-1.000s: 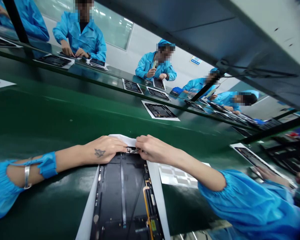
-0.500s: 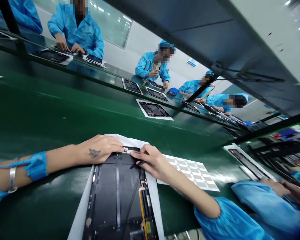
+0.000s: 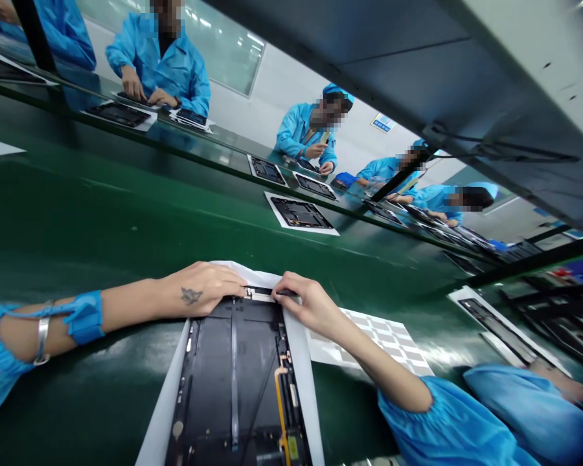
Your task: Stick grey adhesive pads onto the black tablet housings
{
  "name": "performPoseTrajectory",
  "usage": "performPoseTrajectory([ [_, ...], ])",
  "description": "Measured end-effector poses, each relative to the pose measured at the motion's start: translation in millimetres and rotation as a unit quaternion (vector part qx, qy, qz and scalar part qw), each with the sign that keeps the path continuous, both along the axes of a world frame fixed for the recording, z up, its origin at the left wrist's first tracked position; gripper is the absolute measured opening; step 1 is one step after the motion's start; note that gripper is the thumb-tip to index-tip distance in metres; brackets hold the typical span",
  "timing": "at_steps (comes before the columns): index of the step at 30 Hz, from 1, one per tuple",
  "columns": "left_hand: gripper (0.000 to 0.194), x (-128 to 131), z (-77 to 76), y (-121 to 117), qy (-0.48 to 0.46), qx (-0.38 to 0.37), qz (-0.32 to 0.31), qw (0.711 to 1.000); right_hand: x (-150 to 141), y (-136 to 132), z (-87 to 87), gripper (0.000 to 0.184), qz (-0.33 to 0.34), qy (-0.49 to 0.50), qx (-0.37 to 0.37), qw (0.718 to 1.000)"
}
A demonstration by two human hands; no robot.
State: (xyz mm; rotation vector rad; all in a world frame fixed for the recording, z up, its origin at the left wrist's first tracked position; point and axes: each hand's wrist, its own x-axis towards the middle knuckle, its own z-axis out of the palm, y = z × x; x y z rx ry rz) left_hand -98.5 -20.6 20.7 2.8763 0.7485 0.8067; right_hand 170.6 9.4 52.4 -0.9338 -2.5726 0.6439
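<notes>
An opened black tablet chassis (image 3: 238, 375) lies on a white sheet (image 3: 304, 362) on the green belt right in front of me. My left hand (image 3: 199, 292) rests flat on the chassis's far left corner, fingers stretched toward a small silver part (image 3: 260, 294) on the top edge. My right hand (image 3: 307, 303) is at the far right corner, fingers curled in a pinch round a thin dark tool (image 3: 286, 292) whose tip meets that part. What kind of tool it is I cannot make out.
A sheet of grey square stickers (image 3: 383, 340) lies right of the chassis. Another chassis on white paper (image 3: 301, 213) sits further along the green belt (image 3: 102, 213). Several co-workers in blue coats (image 3: 175, 65) work across it. A neighbour's blue sleeve (image 3: 529, 401) is at my right.
My right hand dropped onto the chassis half a second ago, then went back up to the top edge by the silver part. My left hand stayed on its corner.
</notes>
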Motion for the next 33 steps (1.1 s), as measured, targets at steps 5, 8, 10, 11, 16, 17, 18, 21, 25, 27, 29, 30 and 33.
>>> performPoseTrajectory([
  [5, 0.037, 1.1, 0.7, -0.3, -0.014, -0.012, -0.005, 1.0, -11.0, -3.2, -8.4, 0.027, 0.053, 0.026, 0.048, 0.997],
  [8, 0.034, 1.3, 1.1, 0.7, -0.015, -0.029, -0.011, 0.999, -11.5, -5.9, -13.6, 0.036, 0.076, 0.014, 0.084, 0.994],
  [10, 0.032, 0.2, 0.4, 2.5, -0.01, -0.041, -0.009, 0.999, -10.0, -7.1, -15.1, 0.038, 0.09, 0.0, 0.108, 0.99],
  [11, 0.031, -1.0, -0.4, 3.6, -0.005, -0.046, 0.0, 0.999, -9.2, -7.6, -15.3, 0.038, 0.097, -0.007, 0.119, 0.988],
  [16, 0.036, -10.4, -4.9, 5.3, 0.035, -0.016, 0.104, 0.994, -7.0, -7.0, -18.6, 0.023, 0.041, 0.059, 0.126, 0.989],
  [17, 0.039, -11.6, -4.0, 4.2, 0.054, -0.012, 0.123, 0.991, -7.1, -5.7, -20.3, 0.022, 0.013, 0.094, 0.125, 0.988],
  [18, 0.04, -12.2, -2.1, 2.6, 0.076, -0.012, 0.141, 0.987, -7.4, -3.8, -21.9, 0.021, -0.018, 0.128, 0.125, 0.984],
  [21, 0.03, -10.9, 7.8, -0.5, 0.133, -0.038, 0.183, 0.973, -8.4, 3.9, -23.7, 0.019, -0.106, 0.211, 0.119, 0.965],
  [25, 0.02, -19.7, 28.0, 19.4, 0.091, -0.144, 0.229, 0.958, -5.9, 9.4, -13.4, 0.023, -0.172, 0.288, 0.116, 0.935],
  [27, 0.019, -38.6, 44.0, 43.3, 0.055, -0.163, 0.291, 0.941, -2.9, 6.3, -4.0, 0.024, -0.189, 0.314, 0.124, 0.922],
  [29, 0.021, -67.1, 63.4, 71.5, 0.021, -0.139, 0.37, 0.918, -0.2, 0.1, 5.4, 0.024, -0.193, 0.331, 0.136, 0.914],
  [30, 0.021, -83.2, 73.1, 85.4, -0.001, -0.125, 0.416, 0.901, 0.8, -3.6, 9.3, 0.024, -0.19, 0.338, 0.144, 0.91],
  [33, 0.027, -129.3, 94.8, 118.4, -0.067, -0.09, 0.55, 0.827, 1.2, -13.2, 16.3, 0.022, -0.163, 0.347, 0.172, 0.908],
])
